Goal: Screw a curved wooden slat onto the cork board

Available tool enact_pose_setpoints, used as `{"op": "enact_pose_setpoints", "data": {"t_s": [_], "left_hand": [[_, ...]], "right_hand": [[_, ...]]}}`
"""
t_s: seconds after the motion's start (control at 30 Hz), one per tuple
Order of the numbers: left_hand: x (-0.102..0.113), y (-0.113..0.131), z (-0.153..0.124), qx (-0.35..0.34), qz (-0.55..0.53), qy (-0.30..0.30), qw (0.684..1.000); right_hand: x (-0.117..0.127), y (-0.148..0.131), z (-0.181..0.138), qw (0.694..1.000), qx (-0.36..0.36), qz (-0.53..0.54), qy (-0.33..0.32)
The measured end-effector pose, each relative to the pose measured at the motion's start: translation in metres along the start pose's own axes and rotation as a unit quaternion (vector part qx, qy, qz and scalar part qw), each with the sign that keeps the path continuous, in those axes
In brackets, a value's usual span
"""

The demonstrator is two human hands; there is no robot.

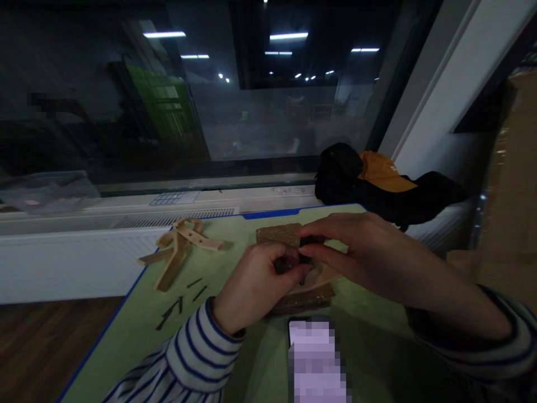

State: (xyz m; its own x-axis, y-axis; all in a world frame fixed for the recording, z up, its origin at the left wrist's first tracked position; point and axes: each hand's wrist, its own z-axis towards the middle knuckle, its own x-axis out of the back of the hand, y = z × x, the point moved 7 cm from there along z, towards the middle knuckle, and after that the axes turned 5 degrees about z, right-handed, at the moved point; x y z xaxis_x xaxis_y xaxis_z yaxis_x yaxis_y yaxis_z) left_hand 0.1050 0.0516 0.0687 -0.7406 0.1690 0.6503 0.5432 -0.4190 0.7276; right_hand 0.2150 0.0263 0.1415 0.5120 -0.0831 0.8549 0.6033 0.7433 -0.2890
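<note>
My left hand (255, 282) and my right hand (356, 249) meet over the middle of a green mat (138, 336). Both pinch a small dark piece (305, 251) between their fingertips, above a brown flat board (279, 232) and a pale wooden part (323, 277) lying under the hands. What the dark piece is I cannot make out. Both sleeves are white with blue stripes.
A wooden assembly of joined sticks (180, 252) lies at the mat's left, with several dark screws or pins (180, 302) in front of it. A phone (314, 352) lies near me. A black bag with an orange cap (380, 170) sits on the sill at right. Radiator and dark window behind.
</note>
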Motion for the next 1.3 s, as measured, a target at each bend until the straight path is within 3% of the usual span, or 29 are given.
{"op": "enact_pose_setpoints", "data": {"t_s": [0.47,0.7,1.3], "left_hand": [[-0.004,0.0,-0.001,0.004,-0.016,-0.017,1.0],[-0.004,-0.001,-0.001,0.0,-0.012,-0.01,1.0],[-0.005,-0.003,-0.002,0.008,0.003,-0.019,1.0]], "right_hand": [[-0.001,0.001,0.002,1.0,-0.026,0.014,-0.008],[0.0,-0.008,0.001,0.999,0.025,0.038,-0.02],[-0.003,-0.001,0.003,0.999,-0.005,0.036,-0.01]]}}
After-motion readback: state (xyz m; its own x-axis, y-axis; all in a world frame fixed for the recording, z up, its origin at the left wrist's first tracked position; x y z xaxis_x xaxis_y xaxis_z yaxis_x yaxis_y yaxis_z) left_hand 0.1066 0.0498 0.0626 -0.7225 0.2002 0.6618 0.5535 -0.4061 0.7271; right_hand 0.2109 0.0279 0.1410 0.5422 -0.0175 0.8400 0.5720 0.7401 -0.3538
